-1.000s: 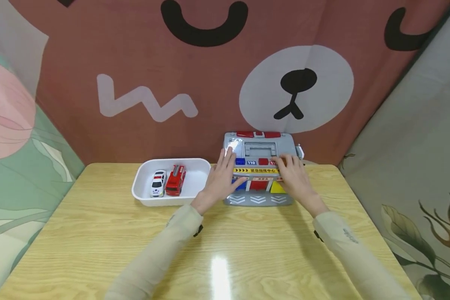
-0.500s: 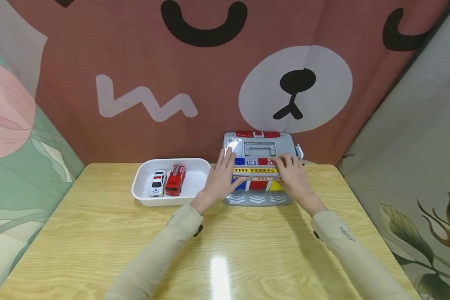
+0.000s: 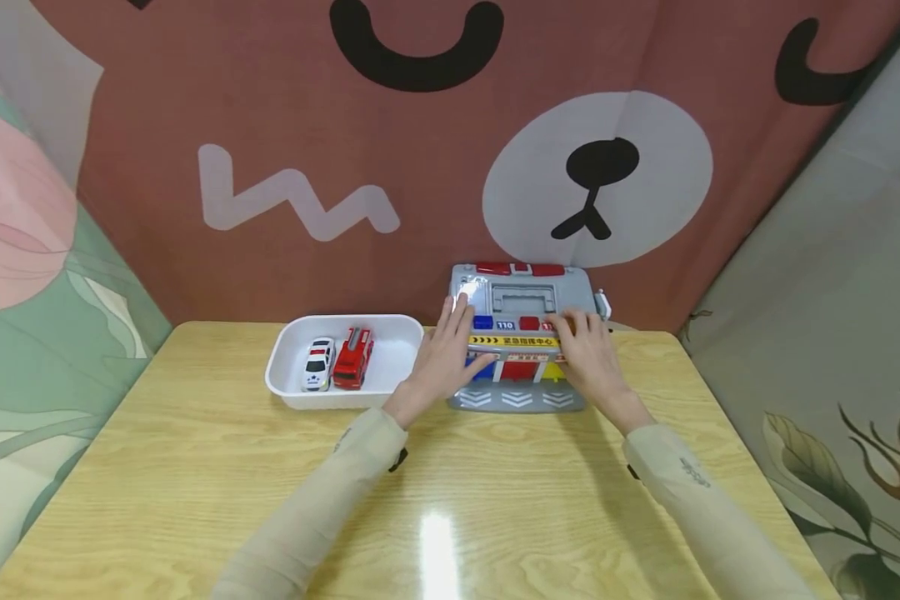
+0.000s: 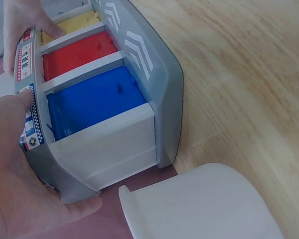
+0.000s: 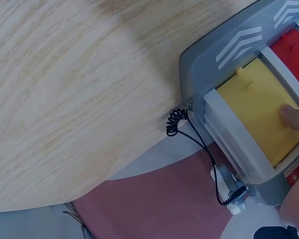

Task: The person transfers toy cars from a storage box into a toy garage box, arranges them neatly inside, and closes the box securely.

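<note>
A grey toy garage [image 3: 517, 400] with a yellow banner stands against the back curtain. Its front has a blue door [image 4: 97, 102], a red door [image 4: 79, 56] and a yellow door [image 5: 256, 112], all lying flat in their frames. My left hand [image 3: 441, 354] holds the garage's left end, fingers along the roof and thumb at the front edge. At the right end, my right hand [image 3: 588, 354] grips the roof, its fingers bent over the top and its thumb touching the yellow door.
Left of the garage, a white tray [image 3: 397, 402] holds a white toy police car [image 3: 317, 367] and a red toy fire engine [image 3: 353, 360]. A small white piece [image 5: 222, 188] on a coiled black cord hangs at the garage's right side. The wooden table [image 3: 510, 500] extends in front.
The yellow door tipped slightly outward a second ago and now sits flatter in its frame. Both hands keep their places on the garage. The head view shifts a little.
</note>
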The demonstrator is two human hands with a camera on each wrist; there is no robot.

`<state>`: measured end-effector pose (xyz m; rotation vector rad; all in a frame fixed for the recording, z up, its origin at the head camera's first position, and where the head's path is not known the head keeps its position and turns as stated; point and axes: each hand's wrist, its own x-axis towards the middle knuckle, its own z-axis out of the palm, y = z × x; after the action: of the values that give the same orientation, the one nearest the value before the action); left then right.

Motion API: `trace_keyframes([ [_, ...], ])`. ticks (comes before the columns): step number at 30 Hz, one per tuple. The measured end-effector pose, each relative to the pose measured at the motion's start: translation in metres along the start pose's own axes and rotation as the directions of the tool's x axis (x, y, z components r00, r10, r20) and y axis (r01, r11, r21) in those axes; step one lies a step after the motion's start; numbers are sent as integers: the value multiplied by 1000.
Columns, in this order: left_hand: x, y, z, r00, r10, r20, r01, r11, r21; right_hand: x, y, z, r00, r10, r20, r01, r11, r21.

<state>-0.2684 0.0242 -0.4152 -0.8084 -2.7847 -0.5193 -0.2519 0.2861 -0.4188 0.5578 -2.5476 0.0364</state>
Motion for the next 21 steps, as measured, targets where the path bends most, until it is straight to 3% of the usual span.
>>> trace_keyframes([
  [7,1,0,2,1000,5,-8,-5,1000,10,-1,0,-1,1000,-20,-17,20,1000,-13],
  [16,-1,1,1,1000,-9,3,9,1000,11,2,-3,-13,991,3,137,-4,1000,5],
  [21,-1,0,1,1000,2,-2,-2,1000,4,9,-11,-22,977,48,207,-60,997,49],
])
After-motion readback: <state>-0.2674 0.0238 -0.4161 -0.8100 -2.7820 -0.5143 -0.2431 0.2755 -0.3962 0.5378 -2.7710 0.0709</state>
